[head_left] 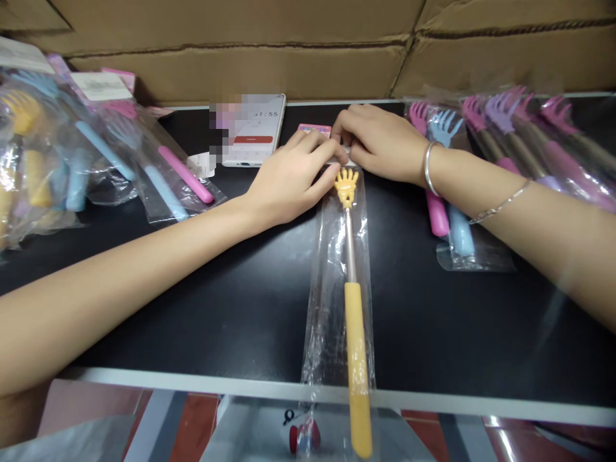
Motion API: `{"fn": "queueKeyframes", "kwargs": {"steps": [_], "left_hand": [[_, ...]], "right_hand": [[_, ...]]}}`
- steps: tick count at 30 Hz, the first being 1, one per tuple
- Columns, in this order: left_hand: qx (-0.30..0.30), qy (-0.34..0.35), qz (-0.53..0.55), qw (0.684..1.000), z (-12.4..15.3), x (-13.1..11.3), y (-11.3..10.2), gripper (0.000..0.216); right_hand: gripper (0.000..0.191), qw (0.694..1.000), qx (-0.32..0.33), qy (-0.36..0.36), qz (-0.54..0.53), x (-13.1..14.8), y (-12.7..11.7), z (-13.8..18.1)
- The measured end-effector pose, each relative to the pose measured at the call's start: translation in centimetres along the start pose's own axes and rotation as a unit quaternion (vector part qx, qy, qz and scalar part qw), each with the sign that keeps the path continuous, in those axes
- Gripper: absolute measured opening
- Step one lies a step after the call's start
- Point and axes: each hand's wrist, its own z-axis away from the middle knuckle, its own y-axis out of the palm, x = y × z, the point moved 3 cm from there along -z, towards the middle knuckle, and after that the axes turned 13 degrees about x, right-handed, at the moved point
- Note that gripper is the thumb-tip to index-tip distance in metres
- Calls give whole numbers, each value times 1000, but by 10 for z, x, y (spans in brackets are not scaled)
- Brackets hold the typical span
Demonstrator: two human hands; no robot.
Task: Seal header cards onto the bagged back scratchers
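A yellow back scratcher (pixel 357 346) with a metal shaft lies inside a clear plastic bag (pixel 325 289), its handle reaching past the table's front edge. At the bag's top end, my left hand (pixel 299 168) bends its fingers down onto the plastic beside the yellow claw. Just right of it, my right hand (pixel 378 142) pinches the same end, thumb and fingers together. A small white piece shows between the two hands, partly covered by fingers. Behind my left fingers a pink printed card (pixel 315 128) sticks out.
Bagged back scratchers in several colours (pixel 154 173) are piled at the left. More scratchers (pixel 510 128) lie at the right, under and beyond my right forearm. A phone (pixel 255 131) lies behind my left hand. Cardboard boxes (pixel 240 70) line the table's back edge.
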Motion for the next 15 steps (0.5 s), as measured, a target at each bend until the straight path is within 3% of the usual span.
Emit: {"fn": "queueKeyframes", "kwargs": {"steps": [15], "left_hand": [[-26,16,-3,1000,-2,4,4,36]], "right_hand": [[30,1000,-3,-14,10,2,-1,0]]}}
